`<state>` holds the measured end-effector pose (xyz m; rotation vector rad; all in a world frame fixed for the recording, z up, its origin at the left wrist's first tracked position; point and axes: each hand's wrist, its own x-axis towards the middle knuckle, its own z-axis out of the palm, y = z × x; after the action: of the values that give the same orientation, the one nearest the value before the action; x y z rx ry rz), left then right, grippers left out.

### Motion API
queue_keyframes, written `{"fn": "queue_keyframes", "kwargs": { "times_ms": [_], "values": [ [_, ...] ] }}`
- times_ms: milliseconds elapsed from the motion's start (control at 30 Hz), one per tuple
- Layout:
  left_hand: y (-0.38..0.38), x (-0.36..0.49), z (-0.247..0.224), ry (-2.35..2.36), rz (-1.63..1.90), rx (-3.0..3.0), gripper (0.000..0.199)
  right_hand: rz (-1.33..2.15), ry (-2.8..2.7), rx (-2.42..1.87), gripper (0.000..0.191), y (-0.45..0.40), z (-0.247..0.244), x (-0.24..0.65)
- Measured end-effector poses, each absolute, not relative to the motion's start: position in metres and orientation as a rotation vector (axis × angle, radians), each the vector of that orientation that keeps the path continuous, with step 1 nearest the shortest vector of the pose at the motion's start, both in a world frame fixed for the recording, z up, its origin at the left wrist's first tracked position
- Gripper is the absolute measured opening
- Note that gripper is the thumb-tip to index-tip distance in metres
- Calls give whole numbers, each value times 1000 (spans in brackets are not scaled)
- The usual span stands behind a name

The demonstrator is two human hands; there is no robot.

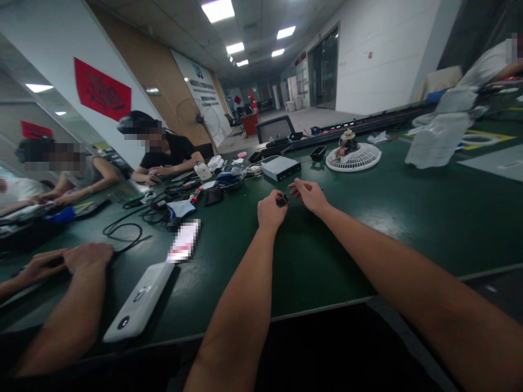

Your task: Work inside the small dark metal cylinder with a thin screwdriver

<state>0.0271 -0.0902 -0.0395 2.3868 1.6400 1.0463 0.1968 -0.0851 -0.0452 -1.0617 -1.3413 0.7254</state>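
Observation:
My left hand (270, 210) is closed around a small black cylindrical piece (282, 200), its round end facing right. The exact kind of this piece is too small to tell. Close by on the right, my right hand (309, 195) is held with its fingers apart and slightly bent, and nothing shows in them. A small gap separates its fingertips from the black piece. Just beyond both hands lies a flat silver-grey box (281, 168) with a dark front panel.
A white fan grille with a motor (353, 157) and a small black tray (318, 153) lie farther back. Left are a white power bank (141, 302), a phone (184, 241), cables (122, 231) and mixed parts. A co-worker's hands (87, 257) work at far left; other people sit beyond.

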Motion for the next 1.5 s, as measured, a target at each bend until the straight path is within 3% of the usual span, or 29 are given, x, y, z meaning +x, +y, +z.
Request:
{"fn": "queue_keyframes", "kwargs": {
  "times_ms": [100,200,500,700,967,1500],
  "values": [
    [-89,25,-40,1734,1046,2323,27,782,-1155,-1035,71,-87,-40,197],
    [-89,24,-40,1759,1047,2290,26,815,-1042,-1033,73,-89,-35,198],
    [-89,25,-42,1683,1046,2337,27,1078,-995,-897,61,-92,-31,193],
    [-88,25,-43,1670,1017,2339,30,1019,-974,-913,55,-88,-33,194],
    [-89,24,-42,1669,1013,2344,28,1135,-1002,-856,62,-88,-34,195],
    [-91,24,-39,1705,1009,2336,27,1094,-1023,-882,55,-90,-31,194]
  ]
}}
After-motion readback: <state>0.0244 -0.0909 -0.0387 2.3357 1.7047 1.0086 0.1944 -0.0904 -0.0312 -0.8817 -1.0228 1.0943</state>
